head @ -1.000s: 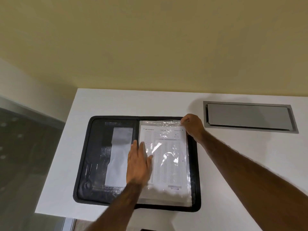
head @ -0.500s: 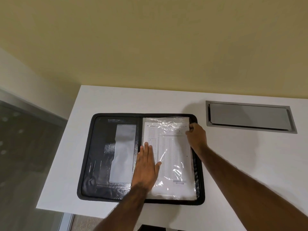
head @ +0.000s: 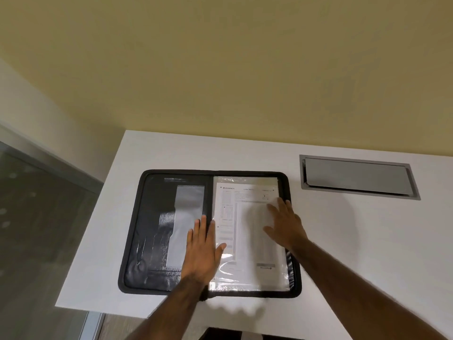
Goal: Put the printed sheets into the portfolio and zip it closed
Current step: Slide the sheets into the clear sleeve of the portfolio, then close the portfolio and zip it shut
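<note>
Office: white desk (head: 171, 153) with cable hatch (head: 355, 176)

Soft, even indoor light falls from overhead — no hard shadows, only a faint grey smudge on the white table (head: 343, 241) at about two o'clock from the right hand (head: 285, 223). Glare streaks the clear plastic sleeve (head: 228, 266) (brightest near six o'clock). Wide-angle bending bows the edges — fine print blurs.
</note>
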Tool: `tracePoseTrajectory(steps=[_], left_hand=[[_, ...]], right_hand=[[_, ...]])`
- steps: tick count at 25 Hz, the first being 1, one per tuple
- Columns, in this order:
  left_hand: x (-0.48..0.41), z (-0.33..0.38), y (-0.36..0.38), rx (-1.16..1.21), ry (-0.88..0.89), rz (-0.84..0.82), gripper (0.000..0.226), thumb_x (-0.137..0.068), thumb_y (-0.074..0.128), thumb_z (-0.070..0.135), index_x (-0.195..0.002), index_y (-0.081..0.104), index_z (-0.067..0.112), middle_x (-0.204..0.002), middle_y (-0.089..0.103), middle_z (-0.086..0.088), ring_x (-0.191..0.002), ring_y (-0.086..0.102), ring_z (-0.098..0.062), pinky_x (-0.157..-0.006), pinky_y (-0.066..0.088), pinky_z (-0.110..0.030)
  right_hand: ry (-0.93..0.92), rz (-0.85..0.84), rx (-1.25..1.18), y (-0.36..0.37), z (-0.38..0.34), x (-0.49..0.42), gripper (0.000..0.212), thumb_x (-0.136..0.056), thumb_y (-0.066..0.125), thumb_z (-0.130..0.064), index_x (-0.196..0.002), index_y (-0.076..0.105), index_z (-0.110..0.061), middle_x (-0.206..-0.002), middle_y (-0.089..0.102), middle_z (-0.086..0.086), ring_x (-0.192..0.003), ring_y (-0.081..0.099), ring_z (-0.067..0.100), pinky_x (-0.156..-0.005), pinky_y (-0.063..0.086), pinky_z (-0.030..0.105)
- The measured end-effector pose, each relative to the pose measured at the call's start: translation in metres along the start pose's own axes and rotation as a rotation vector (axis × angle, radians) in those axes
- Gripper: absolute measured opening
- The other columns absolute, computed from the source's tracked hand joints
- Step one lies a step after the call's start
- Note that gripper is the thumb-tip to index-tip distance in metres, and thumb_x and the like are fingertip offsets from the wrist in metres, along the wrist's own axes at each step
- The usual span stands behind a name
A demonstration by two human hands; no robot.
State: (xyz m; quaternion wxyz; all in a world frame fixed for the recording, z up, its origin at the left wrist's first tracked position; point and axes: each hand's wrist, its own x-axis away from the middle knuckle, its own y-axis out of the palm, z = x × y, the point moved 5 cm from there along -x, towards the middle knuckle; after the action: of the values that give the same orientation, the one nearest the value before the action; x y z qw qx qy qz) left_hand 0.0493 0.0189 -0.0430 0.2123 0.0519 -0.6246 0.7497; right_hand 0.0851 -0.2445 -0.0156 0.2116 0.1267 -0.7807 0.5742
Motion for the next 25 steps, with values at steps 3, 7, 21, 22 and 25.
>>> tracePoseTrajectory(steps=[3, 7, 21, 22, 25], left_hand=[[0.027, -0.053, -0.010, 0.066, -0.186, 0.053, 0.076, -0.102, 0.026, 0.058, -0.160, -0.002, 0.019, -0.168, -0.014, -0.009, -0.154, -0.014, -0.028, -0.125, -0.002, -0.047], [0.067, -0.115, -0.025, 0.163, -0.520, 0.082, 0.073, -0.102, 0.036, 0.054, -0.159, 0.018, 0.013, -0.168, 0.011, -0.015, -0.155, 0.007, -0.035, -0.125, 0.011, -0.051], [0.068, -0.206, -0.074, 0.704, -1.019, 0.129, 0.073, -0.103, 0.033, 0.055, -0.131, 0.056, -0.009, -0.134, 0.057, -0.031, -0.120, 0.054, -0.048, -0.106, 0.043, -0.051], [0.065, -0.211, -0.085, 0.728, -0.994, 0.154, 0.073, -0.104, 0.032, 0.054, -0.129, 0.056, -0.011, -0.133, 0.058, -0.032, -0.120, 0.054, -0.048, -0.106, 0.043, -0.050], [0.055, -0.210, -0.115, 0.908, -0.822, 0.200, 0.070, -0.104, 0.033, 0.053, -0.116, 0.064, -0.009, -0.123, 0.064, -0.030, -0.114, 0.060, -0.046, -0.106, 0.044, -0.052]], right_hand=[[0.022, -0.023, -0.014, 0.001, 0.005, 0.014, 0.074, -0.087, 0.063, -0.045, -0.149, 0.030, -0.022, -0.159, 0.017, 0.005, -0.151, 0.010, 0.032, -0.113, 0.036, 0.056], [-0.002, -0.038, -0.036, 0.012, 0.008, 0.029, 0.070, -0.085, 0.065, -0.046, -0.145, 0.036, -0.024, -0.152, 0.028, 0.002, -0.144, 0.024, 0.028, -0.108, 0.043, 0.052], [0.121, -0.021, -0.243, 0.033, 0.012, 0.058, 0.067, -0.086, 0.063, -0.043, -0.146, 0.039, -0.027, -0.162, 0.020, 0.006, -0.150, 0.015, 0.028, -0.110, 0.038, 0.051], [0.133, 0.027, -0.259, 0.030, 0.005, 0.058, 0.063, -0.085, 0.063, -0.044, -0.143, 0.043, -0.026, -0.156, 0.030, 0.005, -0.147, 0.023, 0.029, -0.109, 0.038, 0.050], [0.120, 0.118, -0.306, 0.020, -0.030, 0.057, 0.064, -0.089, 0.062, -0.048, -0.144, 0.045, -0.020, -0.153, 0.038, 0.007, -0.142, 0.033, 0.027, -0.112, 0.036, 0.049]])
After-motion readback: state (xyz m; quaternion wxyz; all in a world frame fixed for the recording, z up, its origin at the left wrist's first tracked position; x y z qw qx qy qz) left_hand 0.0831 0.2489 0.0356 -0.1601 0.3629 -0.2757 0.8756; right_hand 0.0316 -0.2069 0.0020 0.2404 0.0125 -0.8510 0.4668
